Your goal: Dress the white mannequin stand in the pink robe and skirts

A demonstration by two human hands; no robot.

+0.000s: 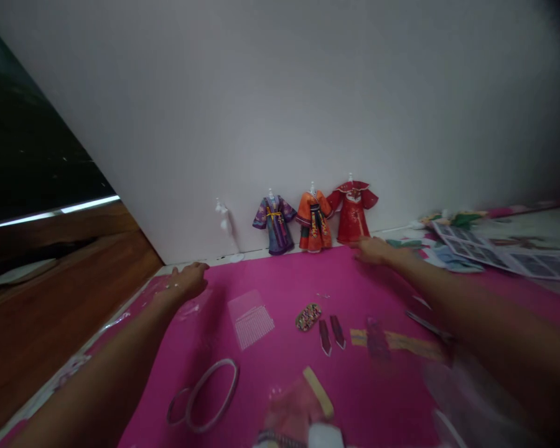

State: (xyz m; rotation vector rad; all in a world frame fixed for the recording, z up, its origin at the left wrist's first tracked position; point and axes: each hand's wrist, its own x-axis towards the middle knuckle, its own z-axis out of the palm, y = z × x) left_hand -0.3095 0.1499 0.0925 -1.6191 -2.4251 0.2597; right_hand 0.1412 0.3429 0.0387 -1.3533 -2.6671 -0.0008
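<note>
My left hand [185, 283] reaches to the far left edge of a pink sheet [280, 280], with its fingers apart and nothing seen in them. A small bare white doll form [223, 218] stands to the right of it against the wall. My right hand [372, 251] stretches out at the hem of a red doll robe [353, 211]; whether it touches the robe I cannot tell. Left of that robe stand an orange doll robe [313, 221] and a purple doll robe [274, 224], each on a white form.
On the sheet lie a clear card with white strips [253, 326], a dish of coloured beads [308, 317], two dark red fabric pieces [331, 335], a yellowish strip [410, 343] and an oval ring [213, 395]. Printed sheets [499, 252] and fabric scraps lie at the right.
</note>
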